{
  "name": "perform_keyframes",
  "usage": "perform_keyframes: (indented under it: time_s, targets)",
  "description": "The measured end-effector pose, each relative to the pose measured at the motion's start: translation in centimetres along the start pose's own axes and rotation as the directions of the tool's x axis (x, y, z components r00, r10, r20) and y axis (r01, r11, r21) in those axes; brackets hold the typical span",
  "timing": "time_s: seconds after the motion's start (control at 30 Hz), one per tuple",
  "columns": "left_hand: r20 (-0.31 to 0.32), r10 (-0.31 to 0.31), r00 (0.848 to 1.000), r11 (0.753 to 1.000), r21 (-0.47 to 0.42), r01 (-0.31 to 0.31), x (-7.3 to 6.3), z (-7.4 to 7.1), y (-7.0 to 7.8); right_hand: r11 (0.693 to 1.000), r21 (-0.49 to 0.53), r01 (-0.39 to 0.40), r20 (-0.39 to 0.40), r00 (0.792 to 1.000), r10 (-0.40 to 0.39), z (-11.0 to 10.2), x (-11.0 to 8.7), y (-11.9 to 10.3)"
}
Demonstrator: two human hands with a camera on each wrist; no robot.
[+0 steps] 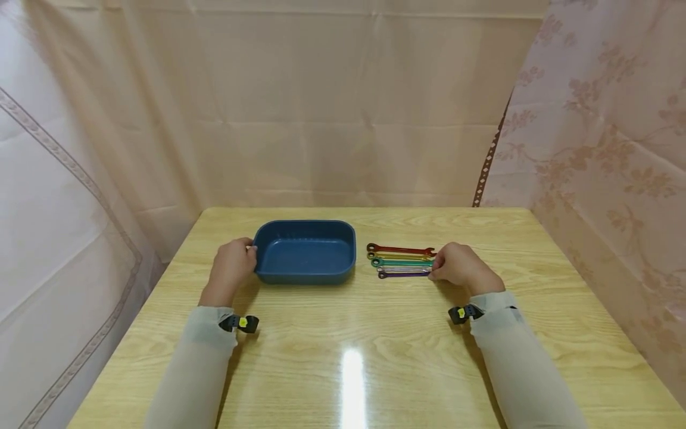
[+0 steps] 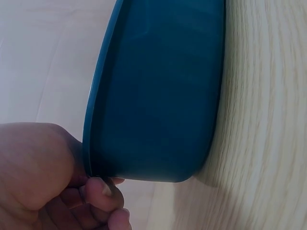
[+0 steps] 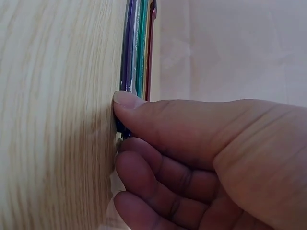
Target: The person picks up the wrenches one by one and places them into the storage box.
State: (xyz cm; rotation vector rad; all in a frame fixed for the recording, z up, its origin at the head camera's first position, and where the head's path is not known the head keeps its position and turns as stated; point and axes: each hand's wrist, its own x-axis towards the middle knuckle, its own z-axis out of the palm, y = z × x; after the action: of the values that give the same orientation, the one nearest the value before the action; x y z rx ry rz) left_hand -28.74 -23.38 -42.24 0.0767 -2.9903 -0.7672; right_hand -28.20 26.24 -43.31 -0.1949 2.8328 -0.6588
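Note:
A blue rectangular plastic bin (image 1: 305,253) stands upright on the table, its inside bare. At its left end my left hand (image 1: 233,265) grips the rim, thumb and curled fingers showing at the bin's corner in the left wrist view. Several combination wrenches lie side by side to the right of the bin: a red wrench (image 1: 402,249), a gold one, a green wrench (image 1: 404,262), a silver one and a purple wrench (image 1: 403,274) nearest me. My right hand (image 1: 462,266) pinches the right end of the purple wrench, its thumb (image 3: 128,99) over the shaft. This hand hides some of the wrenches' right ends.
The light wood table (image 1: 300,363) carries the bin and the wrenches. A beige curtain (image 1: 300,107) hangs behind its back edge, and a flowered curtain (image 1: 616,149) runs along the right side. Both wrists wear strapped cameras.

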Motion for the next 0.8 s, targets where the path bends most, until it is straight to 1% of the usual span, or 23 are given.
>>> perform_keyframes:
  time_s: [0.17,0.37,0.5,0.7,0.8]
  targets:
    - [0.013,0.001,1.000,1.000,0.010,-0.001,0.08,0.11,0.06,1.000,-0.006,0.008,0.030,1.000,-0.008,0.04,-0.09,0.01]
    - [0.010,-0.008,1.000,1.000,-0.001,0.008,-0.02,0.10,-0.10,0.997,-0.022,0.068,0.072,0.995,-0.066,-0.16,-0.30,-0.11]
    - [0.015,-0.012,1.000,1.000,-0.020,0.012,-0.08,0.05,-0.20,0.996,-0.021,0.085,0.091,0.992,-0.083,-0.25,-0.33,0.01]
    - [0.032,-0.017,0.999,0.999,-0.040,0.018,0.04,0.04,-0.35,0.995,-0.021,0.099,0.074,0.992,-0.097,-0.29,-0.39,0.25]
    - [0.035,-0.013,0.999,0.999,-0.044,0.015,0.15,0.08,-0.39,0.992,-0.019,0.122,0.058,0.991,-0.121,-0.33,-0.44,0.46]
